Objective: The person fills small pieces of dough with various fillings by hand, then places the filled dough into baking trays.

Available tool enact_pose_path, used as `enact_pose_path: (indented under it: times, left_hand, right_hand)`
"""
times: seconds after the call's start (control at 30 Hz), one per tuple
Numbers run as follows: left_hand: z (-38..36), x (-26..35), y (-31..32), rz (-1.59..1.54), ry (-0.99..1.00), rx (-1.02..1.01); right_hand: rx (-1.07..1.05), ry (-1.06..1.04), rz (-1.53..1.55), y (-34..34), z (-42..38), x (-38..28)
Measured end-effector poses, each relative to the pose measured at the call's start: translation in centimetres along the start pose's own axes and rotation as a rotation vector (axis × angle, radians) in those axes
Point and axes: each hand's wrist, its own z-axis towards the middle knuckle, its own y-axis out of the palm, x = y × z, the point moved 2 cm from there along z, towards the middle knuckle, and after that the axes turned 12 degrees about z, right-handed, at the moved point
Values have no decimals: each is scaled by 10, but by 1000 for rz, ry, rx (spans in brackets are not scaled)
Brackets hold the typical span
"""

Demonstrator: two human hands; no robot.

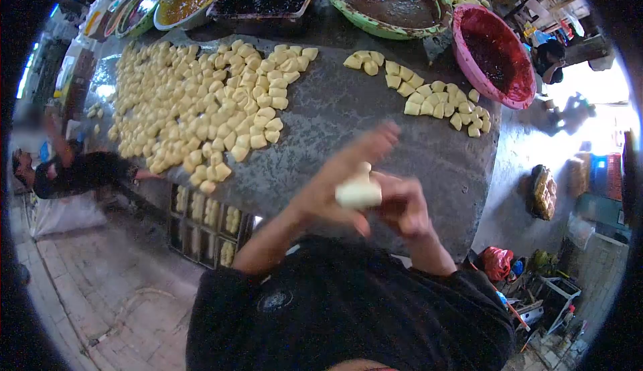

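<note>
A pale piece of dough (358, 193) is between my two hands, above the front of the dark metal table (321, 123). My left hand (338, 177) is spread beside the dough, its fingers apart and blurred by motion. On the other side my right hand (405, 203) has its fingers curled against the dough. A large spread of dough pieces (207, 103) covers the table's left part. A smaller group of dough pieces (435, 96) lies to the right, beyond my hands.
Along the far edge stand a green basin (385, 33) of brown filling, a pink basin (522, 90) of dark red filling, a dark tray (261, 16) and a basin of orange filling (161, 19). Another person (87, 173) is at the left; dough-filled trays (207, 227) sit below the table edge.
</note>
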Motion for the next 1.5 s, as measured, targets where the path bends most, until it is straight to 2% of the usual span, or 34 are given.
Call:
enact_pose_path:
  times: [0.03,0.07,0.1,0.17,0.2,0.23,0.27,0.33,0.43,0.47,0.53,0.6,0.67,0.77,0.8,0.83,0.87,0.9,0.93,1.03,1.1,1.17,1.23,1.27,1.3,1.37,1.4,1.43,1.5]
  left_hand:
    - [-6,-16,-13,191,-119,26]
    - [-12,-33,-26,376,-243,29]
    - [-26,-54,-48,811,-348,-32]
    - [-49,-85,-80,1395,-448,-78]
    - [-56,-90,-93,1475,-571,-159]
    - [-63,-94,-104,1551,-697,-241]
    - [-70,-98,-114,1530,-667,-233]
    - [-80,-104,-127,1486,-607,-220]
    - [-70,-76,-125,1233,-469,21]
    - [-66,-62,-125,1160,-460,127]
    - [-59,-31,-122,1003,-441,326]
    - [-57,-10,-119,736,-489,523]
    - [-60,0,-113,470,-532,676]
    - [-69,-16,-107,415,-682,566]
    - [-62,-19,-102,552,-700,465]
    - [-58,-21,-95,712,-616,454]
    - [-56,-23,-88,869,-530,445]
    - [-52,-23,-84,1024,-440,437]
    - [-46,-18,-85,963,-369,407]
    - [-34,-4,-75,523,-405,420]
    - [-39,-7,-64,133,-489,445]
    - [-60,-10,-62,-245,-545,455]
    - [-95,-5,-59,-611,-576,446]
    - [-108,2,-58,-674,-564,497]
    - [-120,11,-58,-740,-606,519]
    - [-142,29,-62,-873,-689,564]
    - [-153,37,-66,-902,-705,567]
    - [-162,46,-70,-926,-723,573]
    - [-175,68,-77,-978,-755,574]
  right_hand:
    - [-4,46,-124,0,21,-17]
    - [178,-23,-217,-10,44,-32]
    - [286,-83,-359,-23,76,-49]
    - [392,-232,-841,-59,145,-89]
    - [375,-241,-1082,-97,180,-107]
    - [329,-340,-1290,-140,219,-119]
    - [308,-275,-1431,-170,254,-128]
    - [241,-107,-1846,-189,304,-134]
    - [139,300,-2152,-229,360,-121]
    - [-83,246,-2240,-230,361,-115]
    - [-136,464,-1959,-231,370,-109]
    - [-79,582,-1749,-261,383,-100]
    - [-40,572,-1602,-258,376,-111]
    - [34,535,-1390,-220,356,-131]
    - [27,492,-1307,-213,349,-136]
    - [19,450,-1226,-196,337,-139]
    - [104,449,-1004,-181,321,-140]
    - [59,408,-911,-154,304,-134]
    - [14,370,-816,-129,286,-125]
    - [-3,297,-518,-47,210,-71]
    - [-79,286,-273,-23,158,-29]
    - [-7,338,-188,9,110,8]
    - [54,397,8,9,75,36]
    - [87,415,27,14,61,45]
    - [201,399,-172,25,47,52]
    - [148,269,-445,54,24,73]
    - [102,208,-654,68,15,84]
    - [-37,133,-1102,89,12,81]
    - [-213,-224,-1417,113,3,93]
